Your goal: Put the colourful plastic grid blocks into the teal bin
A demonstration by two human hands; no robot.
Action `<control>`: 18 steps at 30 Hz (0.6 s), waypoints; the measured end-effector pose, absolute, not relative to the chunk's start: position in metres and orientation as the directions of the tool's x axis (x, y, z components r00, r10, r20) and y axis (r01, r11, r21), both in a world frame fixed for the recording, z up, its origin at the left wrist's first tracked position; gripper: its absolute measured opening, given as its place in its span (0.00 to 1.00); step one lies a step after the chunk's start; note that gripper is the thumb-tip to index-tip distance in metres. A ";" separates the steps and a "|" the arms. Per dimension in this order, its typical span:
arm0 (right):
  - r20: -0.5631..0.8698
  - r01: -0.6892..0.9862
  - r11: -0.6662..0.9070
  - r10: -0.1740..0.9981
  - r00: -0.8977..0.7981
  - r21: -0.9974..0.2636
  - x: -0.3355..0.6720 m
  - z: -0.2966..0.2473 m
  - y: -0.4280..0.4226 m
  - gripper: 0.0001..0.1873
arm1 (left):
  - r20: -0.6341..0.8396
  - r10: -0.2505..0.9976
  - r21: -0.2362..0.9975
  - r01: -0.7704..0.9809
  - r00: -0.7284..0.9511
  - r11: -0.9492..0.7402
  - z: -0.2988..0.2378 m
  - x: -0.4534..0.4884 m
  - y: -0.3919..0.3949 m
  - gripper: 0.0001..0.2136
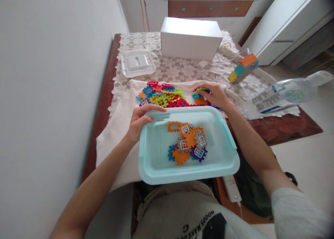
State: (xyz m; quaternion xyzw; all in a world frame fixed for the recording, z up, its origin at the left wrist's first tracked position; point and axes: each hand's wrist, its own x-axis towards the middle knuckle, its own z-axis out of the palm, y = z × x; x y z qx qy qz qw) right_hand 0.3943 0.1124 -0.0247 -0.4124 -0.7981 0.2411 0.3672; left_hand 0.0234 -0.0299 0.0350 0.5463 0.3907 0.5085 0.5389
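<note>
Cloth (117,141) spreads left of my left hand (138,121), toward table edge (104,96); those fingers grip tub's (156,152) upper-left rim, tiles (190,140) inside; pile (160,100) just beyond, narrow gap; my right hand (215,94) half-curled over green piece (201,89), hold unclear; bottle (284,94) farther right.

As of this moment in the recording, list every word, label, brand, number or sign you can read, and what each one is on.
"HOOPS MAKE US": dark letters on the front of the shirt; any words after it are not clear enough to read.
Bottle label: lines of print, too small and blurred to read.
</note>
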 end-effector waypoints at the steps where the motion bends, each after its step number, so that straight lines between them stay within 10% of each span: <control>1: 0.391 0.463 0.536 0.840 -0.376 -0.706 0.394 -0.025 0.112 0.12 | 0.136 0.975 0.986 -0.122 0.175 -0.116 0.035 0.023 -0.030 0.18; 18: 0.426 -0.215 0.390 0.891 -0.157 -0.895 0.371 0.002 0.091 0.29 | 0.096 0.980 0.989 -0.132 0.175 -0.073 0.032 0.022 -0.028 0.19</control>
